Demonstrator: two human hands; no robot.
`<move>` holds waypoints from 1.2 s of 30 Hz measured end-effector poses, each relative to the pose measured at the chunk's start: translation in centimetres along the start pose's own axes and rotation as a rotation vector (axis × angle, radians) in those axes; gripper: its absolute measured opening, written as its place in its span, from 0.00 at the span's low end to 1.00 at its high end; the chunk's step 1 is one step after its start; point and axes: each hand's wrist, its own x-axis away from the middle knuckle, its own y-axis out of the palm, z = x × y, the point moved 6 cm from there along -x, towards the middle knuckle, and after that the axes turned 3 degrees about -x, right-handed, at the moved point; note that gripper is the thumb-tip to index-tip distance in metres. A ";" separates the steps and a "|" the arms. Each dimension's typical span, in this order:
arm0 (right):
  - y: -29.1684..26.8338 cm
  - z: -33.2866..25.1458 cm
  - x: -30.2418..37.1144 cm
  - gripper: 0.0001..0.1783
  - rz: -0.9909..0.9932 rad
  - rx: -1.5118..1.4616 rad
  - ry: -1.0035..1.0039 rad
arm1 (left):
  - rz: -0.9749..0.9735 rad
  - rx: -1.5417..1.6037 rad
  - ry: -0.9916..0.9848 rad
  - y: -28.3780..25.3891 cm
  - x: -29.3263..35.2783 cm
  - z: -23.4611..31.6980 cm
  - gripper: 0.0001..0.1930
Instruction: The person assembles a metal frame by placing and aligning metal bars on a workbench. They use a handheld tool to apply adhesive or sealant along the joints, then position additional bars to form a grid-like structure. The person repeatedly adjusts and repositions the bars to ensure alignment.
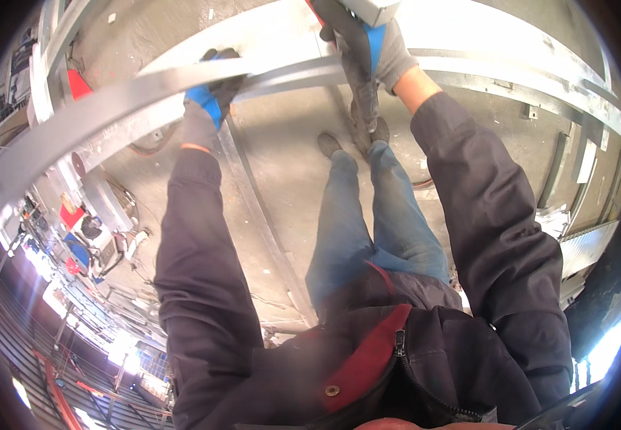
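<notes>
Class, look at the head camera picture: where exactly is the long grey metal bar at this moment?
The long grey metal bar arcs across the upper part of the head view, above the concrete floor. The gloved left hand grips it left of centre, near the right hand.

I log the wearer's clothing. Both arms are in dark navy work-jacket sleeves, creased along the forearms. The jacket front has a black zipper, a red inner lining or collar fold, and one round brass-coloured snap. Left hand (pixel 209 100) wears a grey knit glove with blue coating and dark fingertips; right hand (pixel 376 44) wears a matching grey-and-blue glove. Legs are in faded blue jeans, dusty at the thighs. Dark shoes show at the feet.
</notes>
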 end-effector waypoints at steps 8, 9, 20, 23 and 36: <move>1.4 3.8 -0.9 0.16 0.048 -0.055 -0.075 | -0.099 -0.550 0.237 0.0 -2.1 3.2 0.08; 1.4 4.1 -0.8 0.16 0.049 -0.048 -0.071 | -0.132 -0.569 0.240 0.3 -2.3 3.1 0.08; 0.5 1.7 -0.1 0.15 0.130 -0.167 -0.111 | -0.191 -0.575 0.241 0.1 -2.6 2.6 0.13; 0.3 1.2 -0.2 0.11 0.126 -0.125 -0.156 | -0.327 -0.577 0.161 0.4 -2.7 1.5 0.14; -0.1 -1.5 0.0 0.02 0.149 0.265 -0.468 | -0.140 -0.553 0.253 0.1 -2.2 0.9 0.10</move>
